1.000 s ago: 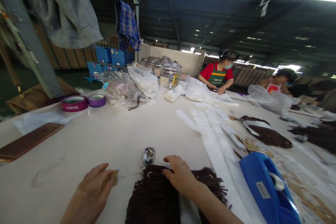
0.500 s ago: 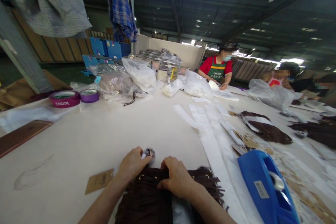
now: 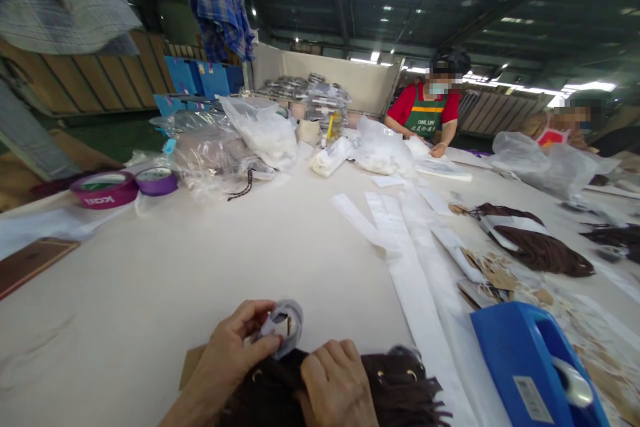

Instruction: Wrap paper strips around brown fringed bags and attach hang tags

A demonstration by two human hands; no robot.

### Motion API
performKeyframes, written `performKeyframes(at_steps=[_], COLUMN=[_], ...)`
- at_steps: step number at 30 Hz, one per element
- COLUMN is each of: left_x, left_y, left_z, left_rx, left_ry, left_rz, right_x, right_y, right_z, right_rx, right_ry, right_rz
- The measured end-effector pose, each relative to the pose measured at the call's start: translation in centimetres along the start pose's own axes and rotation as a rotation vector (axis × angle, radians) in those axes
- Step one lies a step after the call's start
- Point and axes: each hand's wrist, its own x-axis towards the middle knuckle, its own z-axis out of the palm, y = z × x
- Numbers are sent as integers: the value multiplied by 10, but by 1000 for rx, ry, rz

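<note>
Your left hand (image 3: 233,357) pinches the small grey wrapped piece (image 3: 285,320) w/ thumb + fingers, right at the top edge of the dark brown fringed bag (image 3: 400,390). Right hand (image 3: 336,387) is clenched on the bag's top; bag lies on the table (image 3: 200,260) directly in front of you. Brown card tag (image 3: 189,365) pokes out under left hand. Blue tape dispenser (image 3: 530,360) to the right, white paper strips (image 3: 407,273) beyond it. Purple tape rolls (image 3: 106,189) far left.

The left hand (image 3: 227,357) pinches a small grey wrapped piece (image 3: 284,324) above a dark brown fringed bag (image 3: 395,390); the right hand (image 3: 336,387) presses the bag on the white table (image 3: 200,267), beside a blue tape dispenser (image 3: 530,367).
</note>
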Motion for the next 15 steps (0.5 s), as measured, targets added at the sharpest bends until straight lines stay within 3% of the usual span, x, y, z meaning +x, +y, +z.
performKeyframes(at_steps=[4, 10, 12, 15], left_x=[-7, -12, -11, -10], left_y=[8, 33, 35, 36], left_z=[-5, -19, -21, -22], left_rx=[88, 100, 102, 70], left_ry=[-1, -310, -345, -329], left_rz=[139, 138, 127, 97], right_x=[-3, -2, -3, -7], right_y=[3, -6, -7, -3], right_z=[3, 16, 19, 11], right_rx=[6, 116, 133, 119], right_ry=[58, 316, 398, 287], right_rz=[-58, 92, 115, 50])
